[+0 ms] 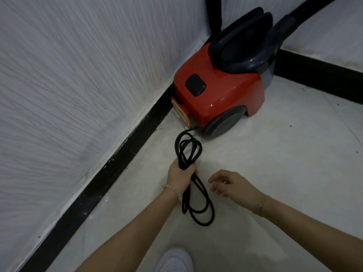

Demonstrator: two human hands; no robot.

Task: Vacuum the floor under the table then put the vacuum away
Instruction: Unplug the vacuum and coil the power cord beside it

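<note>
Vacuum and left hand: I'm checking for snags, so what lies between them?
In the head view, only the looped black cord runs over bare floor from the left hand to the red vacuum.

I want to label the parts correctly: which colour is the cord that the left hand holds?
Black. The coiled cord in the left hand shows best in the head view.

There is one red vacuum (220, 95). It shows one gray wheel (224, 122) and one black button (195, 85). There is one black hose (294, 18) and one black cord (188, 148). There are two hands: one left hand (180, 172) and one right hand (234, 185). There are two bracelets: one left bracelet (170, 188) and one right bracelet (259, 208). There is one white shoe (174, 261).
</note>
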